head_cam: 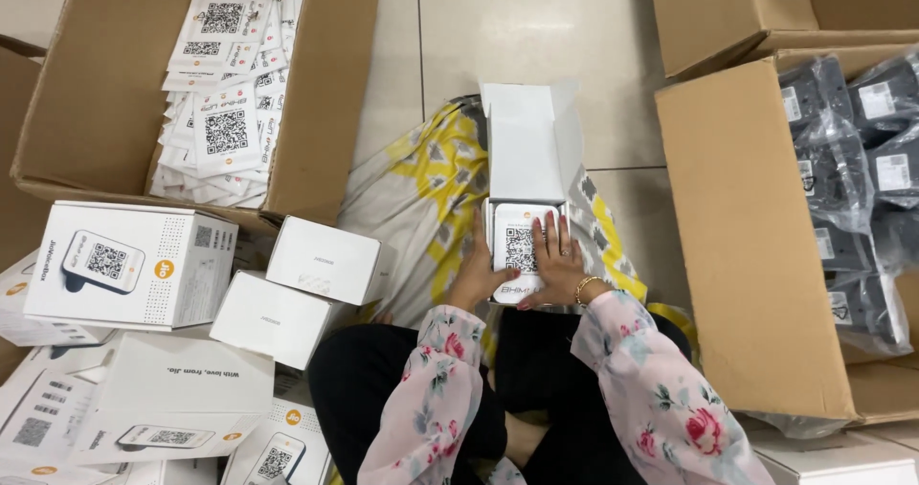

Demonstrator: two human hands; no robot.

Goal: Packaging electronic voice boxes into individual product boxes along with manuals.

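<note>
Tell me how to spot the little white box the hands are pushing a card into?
Find the person's lap with its yellow and grey patterned cloth. The small white cardboard box sits there between the left hand and right hand. Unlike the closed white boxes nearby, its lid stands open.

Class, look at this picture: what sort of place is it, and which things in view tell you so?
Probably a packing area on a tiled floor: cardboard cartons of bagged dark devices, a carton of printed cards, and stacked white boxes.
</note>
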